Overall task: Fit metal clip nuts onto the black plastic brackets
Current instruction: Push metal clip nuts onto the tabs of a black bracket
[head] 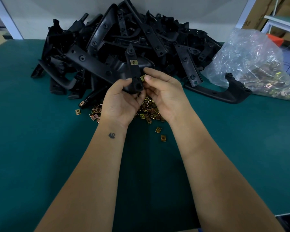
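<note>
Left hand (122, 97) gripping matte black bracket (134, 72), right hand (164, 91) fingers pinching brassy square clip nut (142, 78)

**Dim, wide-angle view over my bench**

My forearms are evenly and softly lit from above; shadows are weak. The black bracket pile (124, 47) loses detail in darkness. Glare sparkles on the plastic bag (251, 59). Edges bow outward; corners soften slightly.

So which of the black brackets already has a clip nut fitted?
The bracket held upright in the left hand: a brass clip nut sits on its upper section. The right hand pinches a second nut at its edge.
</note>
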`<state>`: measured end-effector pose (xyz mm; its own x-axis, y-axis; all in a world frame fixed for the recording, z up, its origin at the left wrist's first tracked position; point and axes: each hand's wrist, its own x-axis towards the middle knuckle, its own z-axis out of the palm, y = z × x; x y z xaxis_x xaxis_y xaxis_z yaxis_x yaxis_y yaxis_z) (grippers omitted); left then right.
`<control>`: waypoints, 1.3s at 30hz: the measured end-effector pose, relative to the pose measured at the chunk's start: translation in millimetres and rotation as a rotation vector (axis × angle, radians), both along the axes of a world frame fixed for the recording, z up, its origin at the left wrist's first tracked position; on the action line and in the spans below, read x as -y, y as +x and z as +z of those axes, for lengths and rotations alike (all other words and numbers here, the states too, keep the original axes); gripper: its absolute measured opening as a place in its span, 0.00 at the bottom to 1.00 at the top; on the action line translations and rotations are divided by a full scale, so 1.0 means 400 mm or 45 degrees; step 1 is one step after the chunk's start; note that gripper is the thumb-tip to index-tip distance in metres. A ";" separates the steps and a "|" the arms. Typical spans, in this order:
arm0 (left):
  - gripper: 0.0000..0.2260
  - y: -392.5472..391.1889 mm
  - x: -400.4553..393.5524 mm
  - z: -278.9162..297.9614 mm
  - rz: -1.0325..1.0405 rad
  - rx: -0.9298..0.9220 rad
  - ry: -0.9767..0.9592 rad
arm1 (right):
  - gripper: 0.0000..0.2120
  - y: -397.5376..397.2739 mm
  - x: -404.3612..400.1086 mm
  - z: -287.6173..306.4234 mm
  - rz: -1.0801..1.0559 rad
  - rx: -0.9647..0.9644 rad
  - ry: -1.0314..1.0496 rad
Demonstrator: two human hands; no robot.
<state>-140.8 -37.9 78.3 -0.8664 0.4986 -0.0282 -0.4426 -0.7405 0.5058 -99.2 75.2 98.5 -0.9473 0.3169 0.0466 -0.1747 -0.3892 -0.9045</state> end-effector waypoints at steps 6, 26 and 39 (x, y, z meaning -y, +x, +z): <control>0.09 -0.003 0.000 -0.002 0.012 0.014 0.000 | 0.07 0.001 -0.003 -0.002 0.003 0.022 0.100; 0.09 0.008 0.002 0.007 -0.016 0.001 -0.153 | 0.07 -0.004 -0.014 -0.009 0.025 -0.002 -0.015; 0.11 0.015 0.004 0.010 0.040 -0.105 -0.160 | 0.09 -0.010 -0.003 -0.007 0.011 -0.045 -0.229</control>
<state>-134.7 -39.4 82.3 -0.8835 0.4682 -0.0169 -0.3733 -0.6817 0.6292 -103.1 76.5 95.5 -0.9487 0.3152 0.0230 -0.2010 -0.5455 -0.8136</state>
